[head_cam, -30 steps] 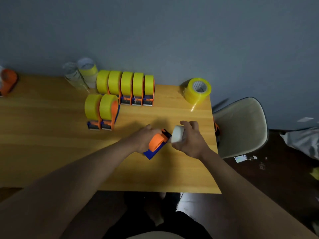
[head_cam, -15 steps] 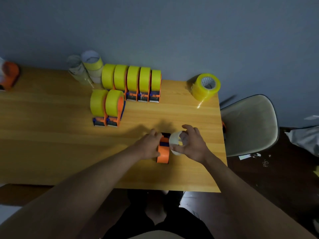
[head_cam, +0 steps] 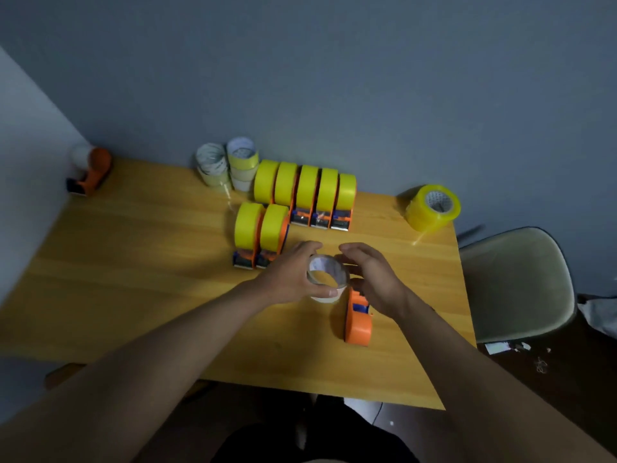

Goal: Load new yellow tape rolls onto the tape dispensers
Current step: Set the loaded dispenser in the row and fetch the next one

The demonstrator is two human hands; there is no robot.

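My left hand (head_cam: pixel 287 279) grips an empty white tape core (head_cam: pixel 321 264), thumb under its rim and fingers over the top. My right hand (head_cam: pixel 375 282) hovers just right of the core with its fingers loosely curved. Below it an orange and blue dispenser (head_cam: pixel 359 324) lies on the wooden table (head_cam: pixel 133 279) with no roll on it. A new yellow tape roll (head_cam: pixel 434 207) sits at the table's far right corner. Five loaded dispensers (head_cam: pixel 307 192) stand in a back row, and two more (head_cam: pixel 260 225) stand in front of them.
Stacked used cores (head_cam: pixel 227 165) stand against the wall behind the loaded row. Another orange dispenser (head_cam: pixel 91 172) with a white core sits at the far left corner. A pale chair (head_cam: pixel 517 282) stands right of the table.
The white core has come off the dispenser and passed from my right hand to my left. The dispenser now lies bare on the table under my right hand.
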